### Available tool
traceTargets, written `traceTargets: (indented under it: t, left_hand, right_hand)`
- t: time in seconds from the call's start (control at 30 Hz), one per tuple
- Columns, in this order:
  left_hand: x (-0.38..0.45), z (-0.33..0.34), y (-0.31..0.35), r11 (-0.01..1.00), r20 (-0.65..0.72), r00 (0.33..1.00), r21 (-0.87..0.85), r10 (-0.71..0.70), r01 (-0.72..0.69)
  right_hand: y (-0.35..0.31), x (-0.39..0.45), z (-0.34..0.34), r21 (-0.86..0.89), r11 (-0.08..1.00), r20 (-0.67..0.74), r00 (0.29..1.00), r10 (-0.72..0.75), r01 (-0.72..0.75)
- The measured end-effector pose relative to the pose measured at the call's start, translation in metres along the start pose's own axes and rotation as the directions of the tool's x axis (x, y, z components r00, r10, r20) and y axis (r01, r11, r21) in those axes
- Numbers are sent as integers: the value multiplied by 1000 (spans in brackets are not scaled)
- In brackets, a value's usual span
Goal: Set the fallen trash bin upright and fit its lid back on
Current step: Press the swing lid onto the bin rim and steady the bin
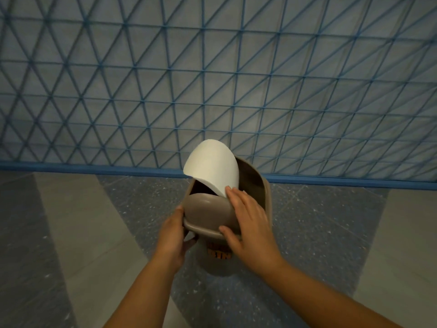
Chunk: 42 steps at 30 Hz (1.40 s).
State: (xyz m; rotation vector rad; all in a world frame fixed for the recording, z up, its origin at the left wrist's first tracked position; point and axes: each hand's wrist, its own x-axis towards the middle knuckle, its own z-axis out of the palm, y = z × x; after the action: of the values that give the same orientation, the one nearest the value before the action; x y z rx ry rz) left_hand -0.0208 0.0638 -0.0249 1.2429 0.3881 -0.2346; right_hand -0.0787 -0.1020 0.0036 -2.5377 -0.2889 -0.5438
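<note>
A beige trash bin (259, 185) stands upright on the floor close to the wall, its dark mouth partly uncovered at the far side. Its beige lid (205, 213) sits tilted over the near half of the rim, and the lid's white swing flap (211, 165) sticks up above it. My left hand (173, 235) grips the lid's left edge, thumb on top and fingers underneath. My right hand (249, 223) lies over the lid's right side, fingertips touching the base of the white flap. An orange label (218, 255) shows on the bin's front below the lid.
A wall (212, 79) with a blue triangle grid pattern rises directly behind the bin, ending in a blue skirting strip (94, 169). The floor has grey tiles (59, 233) on both sides and a speckled blue-grey band (319, 221) under the bin.
</note>
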Motion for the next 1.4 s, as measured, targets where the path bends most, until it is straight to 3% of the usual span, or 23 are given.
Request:
traceTargets:
  t: [0.1, 0.2, 0.27, 0.33, 0.47, 0.63, 0.77, 0.97, 1.07, 1.17, 1.4]
  left_hand:
    - [0, 2, -2, 1000, -39, 999, -24, -5, 4]
    - [-5, 6, -7, 994, -116, 993, -111, -21, 8]
    - [-14, 15, -14, 987, -246, 969, -148, 16, -54]
    - [-24, 32, -24, 977, -353, 936, -194, 17, -91]
    - [-46, 72, -44, 965, -408, 910, -260, -72, -40]
    - [-65, 104, -55, 970, -363, 925, -244, -109, 19]
    - [-73, 113, -52, 952, -309, 945, -307, -109, 9]
    - [-69, 102, -49, 965, -335, 942, -255, -31, -59]
    - [-62, 88, -41, 972, -344, 939, -207, 34, -111]
    - [-46, 65, -24, 983, -339, 940, -160, 36, -95]
    - [0, 31, 13, 999, -218, 976, 35, -28, 37]
  right_hand:
    - [2, 0, -1, 39, 999, 5, 1000, -6, 6]
    - [10, 7, -8, 233, 973, -82, 996, 32, -12]
    - [27, 24, -13, 352, 935, -221, 966, 136, -51]
    - [47, 46, -17, 415, 891, -274, 909, 314, -183]
    - [87, 80, -19, 407, 763, -36, 826, 563, -502]
    - [99, 95, -18, 406, 630, 269, 746, 609, -662]
    - [99, 93, -20, 433, 631, 224, 755, 616, -643]
    - [111, 74, -28, 537, 544, 148, 707, 691, -644]
    - [109, 67, -34, 624, 392, 239, 642, 728, -676]
    - [105, 53, -40, 604, 269, 401, 578, 711, -750]
    - [89, 3, -39, 653, 141, 506, 566, 651, -745]
